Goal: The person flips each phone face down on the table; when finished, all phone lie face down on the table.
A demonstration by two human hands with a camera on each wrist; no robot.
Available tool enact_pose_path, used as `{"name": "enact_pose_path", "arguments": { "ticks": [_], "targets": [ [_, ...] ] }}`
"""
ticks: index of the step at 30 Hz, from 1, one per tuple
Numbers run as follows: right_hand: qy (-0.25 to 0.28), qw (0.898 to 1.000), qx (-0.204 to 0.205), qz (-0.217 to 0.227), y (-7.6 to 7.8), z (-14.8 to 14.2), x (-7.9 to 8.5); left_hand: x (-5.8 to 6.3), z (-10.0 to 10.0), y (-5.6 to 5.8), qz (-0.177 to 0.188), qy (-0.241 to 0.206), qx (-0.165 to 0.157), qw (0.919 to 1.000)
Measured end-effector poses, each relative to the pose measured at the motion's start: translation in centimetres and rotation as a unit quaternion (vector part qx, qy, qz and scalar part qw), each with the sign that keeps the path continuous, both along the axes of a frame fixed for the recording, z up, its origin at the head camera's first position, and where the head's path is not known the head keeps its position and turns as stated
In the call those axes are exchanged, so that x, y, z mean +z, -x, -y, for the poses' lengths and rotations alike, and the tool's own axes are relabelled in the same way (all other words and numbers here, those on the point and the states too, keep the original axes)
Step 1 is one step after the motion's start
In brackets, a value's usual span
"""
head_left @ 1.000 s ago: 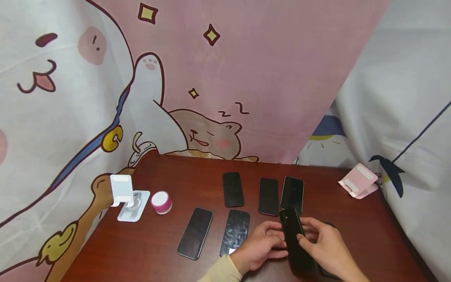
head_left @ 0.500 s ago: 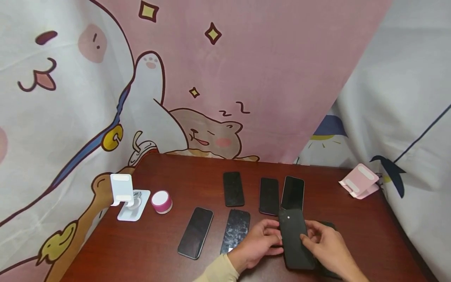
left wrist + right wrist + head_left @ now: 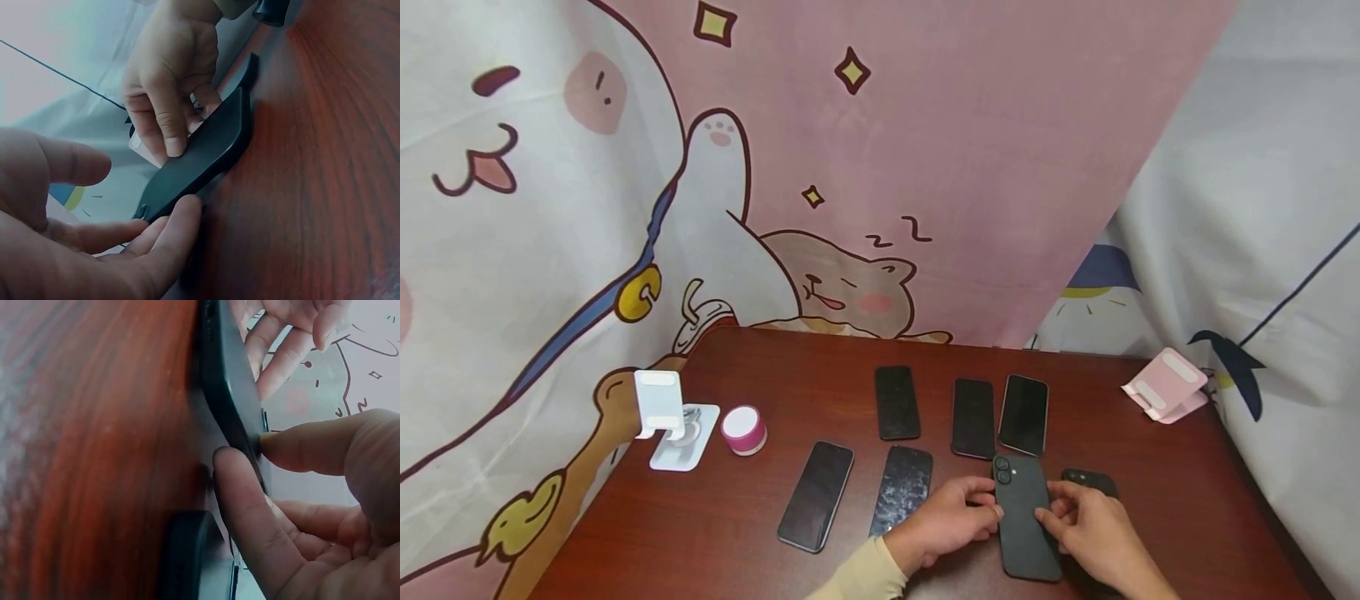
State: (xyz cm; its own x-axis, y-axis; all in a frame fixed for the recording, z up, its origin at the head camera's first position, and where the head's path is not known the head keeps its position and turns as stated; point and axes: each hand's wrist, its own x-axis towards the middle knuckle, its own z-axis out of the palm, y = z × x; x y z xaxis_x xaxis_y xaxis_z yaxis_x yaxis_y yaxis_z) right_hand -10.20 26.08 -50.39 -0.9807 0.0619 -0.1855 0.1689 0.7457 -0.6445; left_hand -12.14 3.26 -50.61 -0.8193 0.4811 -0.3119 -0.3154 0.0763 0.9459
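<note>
A dark smartphone (image 3: 1027, 525) lies between my hands, back face up, its camera lenses at the far left corner. My right hand (image 3: 1093, 525) pinches its right edge, thumb on the back and a finger below, as the right wrist view shows. My left hand (image 3: 951, 517) has its fingertips at the left edge; in the left wrist view its thumb (image 3: 78, 164) stands apart from the smartphone. Partly covered by my right hand, another dark smartphone (image 3: 1090, 481) shows its camera end. Both wrist views show the held smartphone close over the table.
More smartphones lie screen up on the wooden table (image 3: 835, 408): a grey-edged one (image 3: 816, 497), one with a smudged screen (image 3: 901, 490), and several behind. A white stand (image 3: 676, 425) and pink-and-white round container (image 3: 744, 430) stand left, a pink stand (image 3: 1166, 386) right. Printed cloth hangs behind.
The held smartphone has turned from a tilted, edge-on pose to back face up, lower and flatter, with its camera lenses now in sight. Both hands stay about it.
</note>
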Motion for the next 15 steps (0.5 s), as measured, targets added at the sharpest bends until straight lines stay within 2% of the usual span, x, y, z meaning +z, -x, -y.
{"name": "enact_pose_path", "arguments": {
  "ticks": [5,15],
  "targets": [
    [-0.028,1.0,0.012,0.001,0.02,0.01,-0.08,0.05,0.09,0.09,0.002,0.011,-0.016,0.9998],
    [-0.074,0.997,0.025,0.005,0.13,0.18,0.24,0.03,-0.27,0.07,-0.01,0.015,-0.005,0.9998]
  ]
}}
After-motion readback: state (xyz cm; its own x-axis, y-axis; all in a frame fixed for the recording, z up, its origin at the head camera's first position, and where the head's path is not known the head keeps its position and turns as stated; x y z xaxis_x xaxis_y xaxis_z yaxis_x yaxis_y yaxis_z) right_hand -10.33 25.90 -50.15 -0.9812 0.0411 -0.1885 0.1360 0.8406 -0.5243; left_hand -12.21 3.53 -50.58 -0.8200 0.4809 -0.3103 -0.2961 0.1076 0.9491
